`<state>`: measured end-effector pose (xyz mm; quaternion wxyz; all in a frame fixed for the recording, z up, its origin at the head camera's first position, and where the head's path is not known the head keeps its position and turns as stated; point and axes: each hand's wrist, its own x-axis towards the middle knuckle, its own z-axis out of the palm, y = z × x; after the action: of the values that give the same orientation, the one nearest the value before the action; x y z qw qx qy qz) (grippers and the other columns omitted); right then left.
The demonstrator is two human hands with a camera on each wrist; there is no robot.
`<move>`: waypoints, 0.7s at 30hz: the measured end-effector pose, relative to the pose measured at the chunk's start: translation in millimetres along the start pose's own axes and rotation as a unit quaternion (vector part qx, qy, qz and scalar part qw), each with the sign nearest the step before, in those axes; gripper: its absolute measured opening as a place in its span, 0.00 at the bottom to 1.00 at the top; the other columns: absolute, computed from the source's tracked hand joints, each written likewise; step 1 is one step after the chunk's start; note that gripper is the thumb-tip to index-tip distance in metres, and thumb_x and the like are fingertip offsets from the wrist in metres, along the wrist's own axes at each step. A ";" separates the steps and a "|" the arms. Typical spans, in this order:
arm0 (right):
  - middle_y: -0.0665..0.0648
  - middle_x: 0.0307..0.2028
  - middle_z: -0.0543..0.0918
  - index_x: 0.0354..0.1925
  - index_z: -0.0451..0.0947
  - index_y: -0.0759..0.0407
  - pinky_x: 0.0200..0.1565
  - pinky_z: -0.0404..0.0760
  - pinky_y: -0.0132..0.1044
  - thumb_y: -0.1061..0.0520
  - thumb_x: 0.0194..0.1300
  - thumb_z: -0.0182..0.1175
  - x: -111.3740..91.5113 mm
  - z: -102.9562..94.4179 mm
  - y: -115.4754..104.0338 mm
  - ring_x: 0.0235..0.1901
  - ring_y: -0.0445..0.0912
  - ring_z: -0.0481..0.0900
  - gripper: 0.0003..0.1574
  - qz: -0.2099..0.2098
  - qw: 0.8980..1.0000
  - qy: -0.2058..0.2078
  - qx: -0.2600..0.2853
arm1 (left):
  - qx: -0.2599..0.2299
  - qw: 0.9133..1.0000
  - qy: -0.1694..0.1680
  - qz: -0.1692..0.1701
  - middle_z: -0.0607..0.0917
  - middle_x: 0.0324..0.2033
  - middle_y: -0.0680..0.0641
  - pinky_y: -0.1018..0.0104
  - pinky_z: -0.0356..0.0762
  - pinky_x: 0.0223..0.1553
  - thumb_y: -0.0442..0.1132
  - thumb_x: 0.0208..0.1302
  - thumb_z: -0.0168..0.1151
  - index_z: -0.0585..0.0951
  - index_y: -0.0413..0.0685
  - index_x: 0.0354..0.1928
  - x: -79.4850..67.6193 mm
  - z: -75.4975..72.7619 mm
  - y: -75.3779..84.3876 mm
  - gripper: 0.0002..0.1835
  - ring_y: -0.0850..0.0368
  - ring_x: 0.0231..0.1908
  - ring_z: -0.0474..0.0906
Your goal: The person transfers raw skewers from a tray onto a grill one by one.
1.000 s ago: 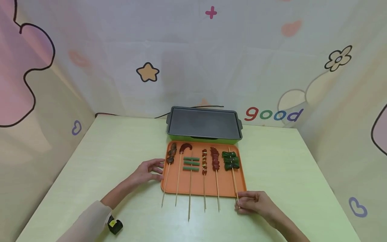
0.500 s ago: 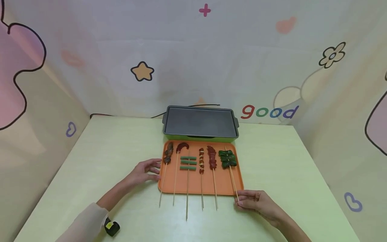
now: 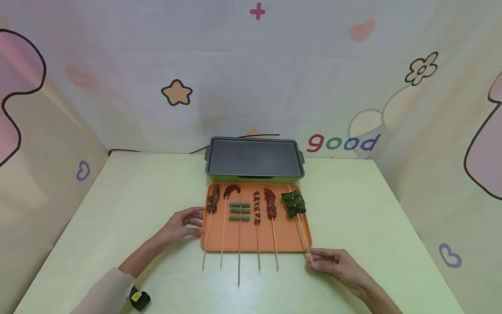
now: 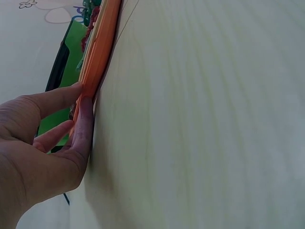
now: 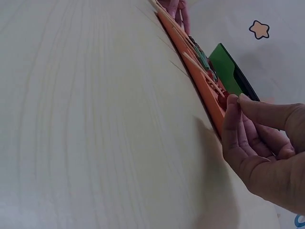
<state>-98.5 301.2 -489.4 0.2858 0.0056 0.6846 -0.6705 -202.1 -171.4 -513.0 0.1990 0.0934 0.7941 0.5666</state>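
Observation:
An orange tray (image 3: 285, 237) holds a row of skewers. My right hand (image 3: 339, 266) pinches the stick end of the rightmost one, a skewer of dark green folded leaves or pepper pieces (image 3: 293, 203). That skewer's stick stands a little off the tray, with a shadow beside it. In the right wrist view, thumb and index fingertip (image 5: 232, 100) meet at the stick. My left hand (image 3: 183, 224) touches the tray's left edge with extended fingers, beside the brown meat skewer (image 3: 214, 198). Also on the tray are a curled red skewer (image 3: 231, 190), green-stick skewer (image 3: 239, 211), mixed skewer (image 3: 256, 208) and red meat skewer (image 3: 270, 203).
Directly behind the tray stands a dark grey griddle (image 3: 255, 157) on a green base. Its black cable (image 3: 199, 149) runs along the back of the pale table (image 3: 149, 187). A patterned curtain (image 3: 243, 78) encloses the back and sides. A black strap (image 3: 140, 299) lies near the left sleeve.
The whole head view has shifted left. The green skewer has risen slightly from the tray, and its stick end has moved right relative to the tray. The left hand stays at the tray's edge.

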 end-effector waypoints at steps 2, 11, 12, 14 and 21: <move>0.55 0.54 0.87 0.71 0.59 0.80 0.55 0.83 0.31 0.59 0.71 0.64 -1.2 -1.7 -1.2 0.52 0.38 0.86 0.41 0.002 1.000 0.002 0.000 | 0.001 1.000 0.002 -0.002 0.79 0.62 0.33 0.63 0.81 0.53 0.34 0.64 0.70 0.68 0.38 0.73 -0.9 -0.1 0.3 0.37 0.46 0.56 0.82; 0.49 0.52 0.88 0.72 0.63 0.74 0.57 0.81 0.31 0.61 0.75 0.59 -6.6 -12.9 -7.0 0.54 0.38 0.85 0.34 -0.027 0.999 0.003 0.029 | -0.009 1.000 0.000 0.002 0.79 0.61 0.33 0.62 0.81 0.53 0.33 0.64 0.70 0.67 0.37 0.74 -2.6 -0.4 -0.1 0.37 0.44 0.56 0.81; 0.48 0.52 0.88 0.72 0.66 0.71 0.58 0.81 0.30 0.62 0.75 0.58 -7.2 -14.2 -7.1 0.54 0.37 0.85 0.32 -0.033 0.999 0.002 0.032 | -0.008 1.000 0.000 0.003 0.79 0.61 0.33 0.63 0.81 0.53 0.33 0.64 0.70 0.67 0.37 0.73 -1.8 -0.6 -1.0 0.37 0.44 0.56 0.82; 0.47 0.52 0.88 0.71 0.70 0.66 0.58 0.81 0.30 0.62 0.76 0.57 -8.3 -16.8 -8.3 0.54 0.37 0.85 0.28 -0.038 0.998 0.003 0.040 | -0.006 1.000 0.001 0.003 0.79 0.61 0.32 0.64 0.81 0.53 0.33 0.64 0.71 0.67 0.36 0.73 -0.9 -0.5 -1.3 0.37 0.45 0.56 0.82; 0.45 0.53 0.86 0.71 0.68 0.67 0.59 0.80 0.30 0.62 0.77 0.56 -5.0 -24.8 -20.6 0.55 0.37 0.84 0.29 -0.063 0.997 0.028 0.038 | -0.001 1.000 0.004 0.004 0.79 0.61 0.32 0.67 0.80 0.51 0.32 0.63 0.71 0.68 0.35 0.73 -1.0 0.7 -0.5 0.37 0.49 0.53 0.83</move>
<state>-111.8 323.9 -470.2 0.2231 -0.0076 0.6652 -0.7125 -200.9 -171.3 -513.5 0.1934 0.0943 0.7938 0.5688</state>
